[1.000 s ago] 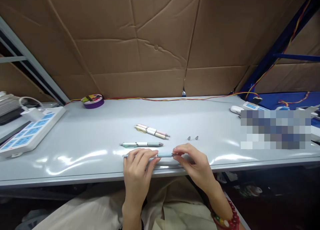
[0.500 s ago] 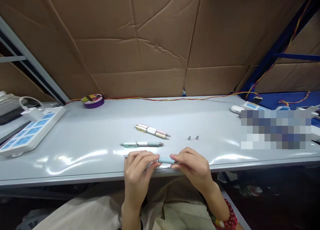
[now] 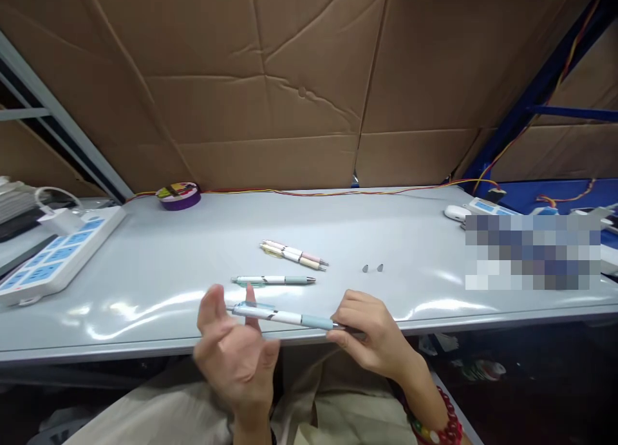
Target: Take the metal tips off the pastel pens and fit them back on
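Best keep the blue pen, just on the near side of the green pen, firmly pinched near its tip in the right hand, supporting the clip end lightly against swing. Note the left hand spread palm up beside that end; cannot tell whether touching. Against half a second ago, see it opened off the pen, uncovering the clip.

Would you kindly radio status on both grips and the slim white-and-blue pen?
Right grip: closed on white-and-blue pen, tip end. Left grip: open, palm up by clip end, contact unclear. Slim white-and-mint pen beyond, not blocking.
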`<state>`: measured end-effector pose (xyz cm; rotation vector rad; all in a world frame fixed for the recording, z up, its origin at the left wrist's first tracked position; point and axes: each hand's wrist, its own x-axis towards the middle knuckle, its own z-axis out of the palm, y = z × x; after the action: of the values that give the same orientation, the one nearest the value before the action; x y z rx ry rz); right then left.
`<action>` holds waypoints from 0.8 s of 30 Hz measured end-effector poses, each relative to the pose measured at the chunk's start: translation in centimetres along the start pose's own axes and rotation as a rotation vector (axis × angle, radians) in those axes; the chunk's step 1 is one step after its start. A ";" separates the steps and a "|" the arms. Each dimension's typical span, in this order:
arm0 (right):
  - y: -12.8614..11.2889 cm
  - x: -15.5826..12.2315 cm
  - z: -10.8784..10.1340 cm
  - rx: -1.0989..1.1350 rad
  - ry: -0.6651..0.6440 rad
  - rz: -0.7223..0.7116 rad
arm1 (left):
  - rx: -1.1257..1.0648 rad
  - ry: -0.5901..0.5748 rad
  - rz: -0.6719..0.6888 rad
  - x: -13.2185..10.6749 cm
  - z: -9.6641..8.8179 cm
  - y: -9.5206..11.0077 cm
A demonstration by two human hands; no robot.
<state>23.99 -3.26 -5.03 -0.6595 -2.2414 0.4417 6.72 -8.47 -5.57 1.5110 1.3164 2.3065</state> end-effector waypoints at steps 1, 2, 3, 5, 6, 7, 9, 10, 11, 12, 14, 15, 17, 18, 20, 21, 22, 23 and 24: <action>0.0 0.0 0.0 -0.006 -0.007 -0.003 | -0.041 0.082 -0.080 0.0 0.1 0.3; -0.1 0.1 0.0 -0.012 -0.011 -0.005 | -0.061 0.144 -0.159 0.0 0.1 0.5; -0.1 0.1 0.1 -0.017 -0.015 -0.006 | -0.083 0.194 -0.239 0.0 0.2 0.6; -0.1 0.2 0.1 -0.025 -0.020 -0.005 | -0.210 0.225 -0.401 0.2 0.4 0.8; -0.1 0.2 0.2 -0.033 -0.023 -0.001 | -0.317 0.215 -0.478 0.2 0.5 0.8; -0.1 0.2 0.2 -0.044 -0.028 0.005 | -0.441 0.193 -0.548 0.3 0.7 0.9; -0.1 0.2 0.2 -0.067 -0.042 0.015 | -0.707 0.135 -0.648 0.3 1.1 1.0; -0.1 0.2 0.2 -0.069 -0.043 0.012 | -0.830 0.122 -0.665 0.4 1.3 1.1; -0.2 0.2 0.2 -0.057 -0.039 0.007 | -0.933 0.129 -0.661 0.4 1.3 1.1; -0.2 0.2 0.1 -0.027 -0.026 0.001 | -1.011 0.140 -0.647 0.5 1.1 1.1; -0.1 0.0 0.0 0.067 0.025 -0.007 | -1.094 0.171 -0.599 1.0 0.3 0.7; -0.1 0.0 0.0 0.115 0.057 -0.005 | -1.114 0.163 -0.578 1.2 -0.3 0.3; -0.1 -0.2 -0.1 0.179 0.119 -0.003 | -1.178 0.128 -0.496 1.8 -1.7 -0.6; -0.1 -0.2 -0.1 0.192 0.142 -0.005 | -1.196 0.136 -0.471 2.0 -2.3 -1.1; -0.1 -0.2 -0.1 0.195 0.171 -0.010 | -1.229 0.192 -0.457 2.2 -3.3 -1.8; -0.2 -0.1 -0.1 0.193 0.174 -0.013 | -1.245 0.221 -0.462 2.3 -3.6 -2.0; -0.2 0.0 -0.1 0.192 0.174 -0.013 | -1.261 0.244 -0.464 2.3 -3.7 -2.1; -0.3 0.0 -0.1 0.191 0.171 -0.010 | -1.276 0.256 -0.465 2.2 -3.8 -2.2; -0.3 0.1 -0.2 0.192 0.170 -0.008 | -1.287 0.261 -0.464 2.2 -3.7 -2.1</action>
<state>23.98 -3.42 -4.75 -0.5658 -2.0115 0.5678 1.94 -8.33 -6.03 0.4255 -0.0155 2.2002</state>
